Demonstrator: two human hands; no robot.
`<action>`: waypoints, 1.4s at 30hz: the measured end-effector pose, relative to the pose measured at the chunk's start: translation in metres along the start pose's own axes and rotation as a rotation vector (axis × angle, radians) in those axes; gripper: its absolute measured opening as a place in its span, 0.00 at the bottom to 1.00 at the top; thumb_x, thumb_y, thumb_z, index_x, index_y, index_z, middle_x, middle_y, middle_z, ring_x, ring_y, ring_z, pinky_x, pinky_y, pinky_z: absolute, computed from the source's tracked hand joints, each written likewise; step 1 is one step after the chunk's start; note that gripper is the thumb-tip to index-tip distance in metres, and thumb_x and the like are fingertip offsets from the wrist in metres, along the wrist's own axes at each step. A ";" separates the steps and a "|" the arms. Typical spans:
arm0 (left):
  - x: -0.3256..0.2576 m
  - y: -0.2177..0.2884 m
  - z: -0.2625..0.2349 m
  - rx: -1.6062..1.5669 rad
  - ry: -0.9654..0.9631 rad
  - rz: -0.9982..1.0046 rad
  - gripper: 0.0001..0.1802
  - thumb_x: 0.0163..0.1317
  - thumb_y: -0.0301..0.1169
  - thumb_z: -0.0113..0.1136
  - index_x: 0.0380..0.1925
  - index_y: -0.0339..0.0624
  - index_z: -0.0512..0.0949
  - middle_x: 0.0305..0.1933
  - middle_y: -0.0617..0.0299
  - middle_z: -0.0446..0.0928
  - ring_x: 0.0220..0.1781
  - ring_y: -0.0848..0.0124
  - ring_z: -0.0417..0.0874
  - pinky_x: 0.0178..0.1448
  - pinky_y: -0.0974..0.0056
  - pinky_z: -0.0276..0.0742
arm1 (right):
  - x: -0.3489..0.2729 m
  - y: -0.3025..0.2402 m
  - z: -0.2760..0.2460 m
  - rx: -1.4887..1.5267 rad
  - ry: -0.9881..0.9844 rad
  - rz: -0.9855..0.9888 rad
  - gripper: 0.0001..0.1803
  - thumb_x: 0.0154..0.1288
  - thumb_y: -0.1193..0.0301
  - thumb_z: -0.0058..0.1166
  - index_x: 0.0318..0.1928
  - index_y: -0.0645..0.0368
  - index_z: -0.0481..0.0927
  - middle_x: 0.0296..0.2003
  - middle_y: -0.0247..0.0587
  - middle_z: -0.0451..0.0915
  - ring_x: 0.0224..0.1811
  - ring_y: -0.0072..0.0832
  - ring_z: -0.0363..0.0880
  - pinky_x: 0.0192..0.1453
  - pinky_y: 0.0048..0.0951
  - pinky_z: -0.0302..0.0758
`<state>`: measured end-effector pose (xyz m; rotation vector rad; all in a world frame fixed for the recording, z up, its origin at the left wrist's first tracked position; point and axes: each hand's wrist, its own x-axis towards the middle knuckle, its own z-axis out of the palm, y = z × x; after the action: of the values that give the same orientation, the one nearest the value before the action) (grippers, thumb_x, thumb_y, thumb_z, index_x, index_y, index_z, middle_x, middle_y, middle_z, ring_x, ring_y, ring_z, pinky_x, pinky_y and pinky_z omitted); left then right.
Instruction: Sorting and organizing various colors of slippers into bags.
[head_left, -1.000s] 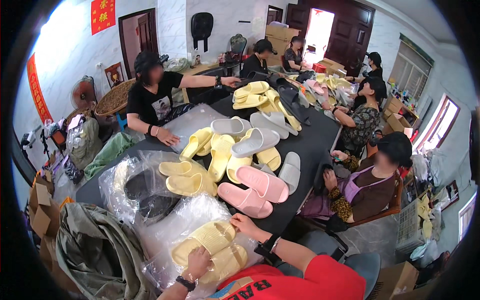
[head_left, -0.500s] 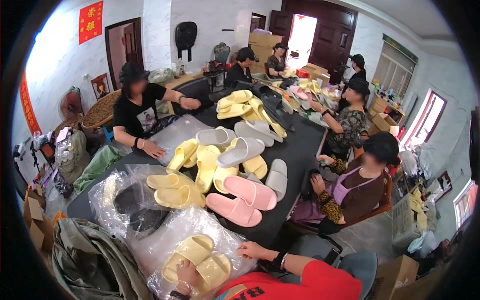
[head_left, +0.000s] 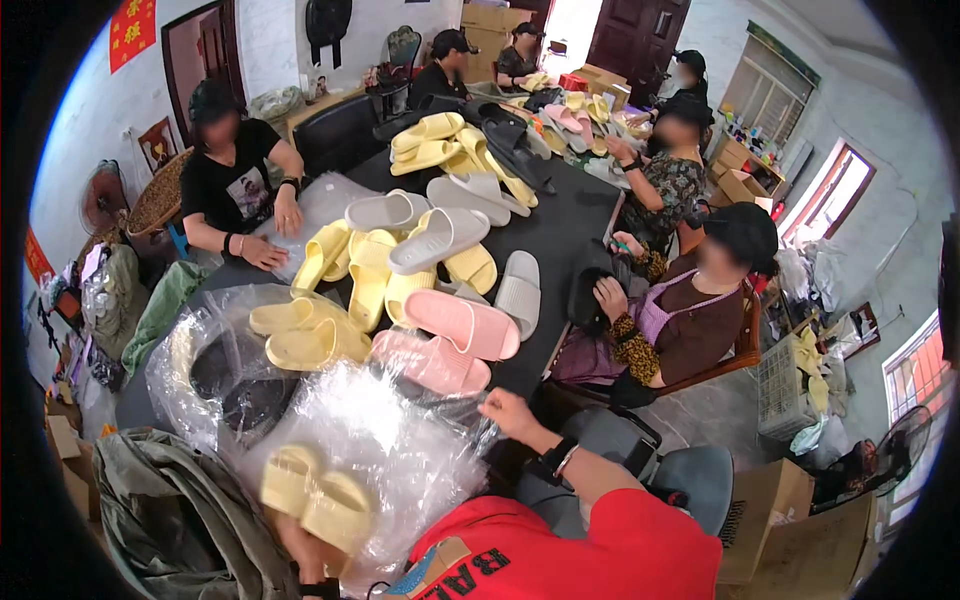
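Note:
At the lower left, my left hand (head_left: 303, 545) grips a pair of pale yellow slippers (head_left: 338, 508) from beneath; its fingers are partly hidden behind them. My right hand (head_left: 512, 415) pinches the raised edge of a clear plastic bag (head_left: 440, 440) near the front right of the table. The bag's film lies in a shiny stack across the near table end and partly covers a pink slipper (head_left: 430, 362). Its mate, another pink slipper (head_left: 465, 322), rests just beyond.
Yellow and grey slippers (head_left: 440, 240) are heaped along the dark table (head_left: 575, 210). A bagged dark bundle (head_left: 245, 385) lies left. Co-workers sit along both sides, one (head_left: 240, 170) at left, one (head_left: 700, 310) at right. A grey chair (head_left: 695, 485) and cardboard boxes (head_left: 770, 520) stand right.
My left hand has carried the yellow slippers left, off the middle of the plastic. My right hand has lifted the bag's edge up and away. The view has shifted too.

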<state>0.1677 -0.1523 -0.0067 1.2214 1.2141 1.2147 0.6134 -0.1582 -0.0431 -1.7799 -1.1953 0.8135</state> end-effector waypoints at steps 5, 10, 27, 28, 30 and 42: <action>-0.018 -0.001 -0.066 -0.230 0.457 0.058 0.23 0.64 0.36 0.48 0.54 0.31 0.63 0.50 0.55 0.71 0.47 0.66 0.76 0.50 0.65 0.74 | 0.013 0.004 -0.023 0.129 -0.064 -0.021 0.13 0.50 0.68 0.63 0.30 0.61 0.73 0.24 0.36 0.75 0.28 0.22 0.71 0.34 0.27 0.70; 0.011 0.095 -0.095 0.340 0.380 0.440 0.19 0.64 0.35 0.47 0.51 0.35 0.68 0.44 0.56 0.75 0.43 0.68 0.79 0.46 0.65 0.77 | -0.002 -0.030 -0.002 0.282 -0.105 0.079 0.14 0.53 0.70 0.62 0.37 0.61 0.74 0.27 0.30 0.71 0.30 0.18 0.68 0.35 0.22 0.67; 0.056 -0.028 0.104 1.194 -0.146 0.302 0.10 0.45 0.24 0.52 0.32 0.39 0.73 0.41 0.53 0.71 0.45 0.55 0.71 0.47 0.52 0.68 | -0.016 -0.003 0.078 0.120 -0.158 0.029 0.09 0.63 0.70 0.48 0.33 0.64 0.74 0.23 0.33 0.72 0.25 0.17 0.66 0.30 0.23 0.66; 0.057 -0.043 0.084 1.191 -0.077 0.299 0.11 0.45 0.24 0.52 0.33 0.39 0.73 0.41 0.52 0.71 0.45 0.54 0.71 0.46 0.51 0.68 | -0.020 0.001 0.075 0.109 -0.117 0.000 0.09 0.62 0.70 0.49 0.32 0.64 0.74 0.23 0.33 0.73 0.26 0.18 0.66 0.31 0.24 0.66; 0.060 -0.048 0.040 1.208 0.060 0.253 0.11 0.45 0.24 0.52 0.32 0.40 0.73 0.39 0.52 0.72 0.43 0.53 0.72 0.43 0.51 0.69 | -0.023 0.002 0.074 0.077 -0.112 -0.037 0.09 0.62 0.70 0.49 0.32 0.64 0.74 0.24 0.33 0.73 0.25 0.18 0.66 0.31 0.23 0.66; 0.017 0.016 0.060 1.093 -0.147 0.384 0.16 0.38 0.23 0.56 0.33 0.36 0.72 0.36 0.51 0.71 0.41 0.53 0.72 0.42 0.53 0.70 | -0.046 -0.028 0.013 0.224 -0.755 0.496 0.13 0.62 0.61 0.51 0.39 0.57 0.70 0.27 0.34 0.75 0.28 0.21 0.75 0.29 0.21 0.71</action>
<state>0.2279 -0.1348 0.0086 2.3723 1.6308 0.6348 0.5754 -0.1915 -0.0215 -1.6371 -1.0378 1.9525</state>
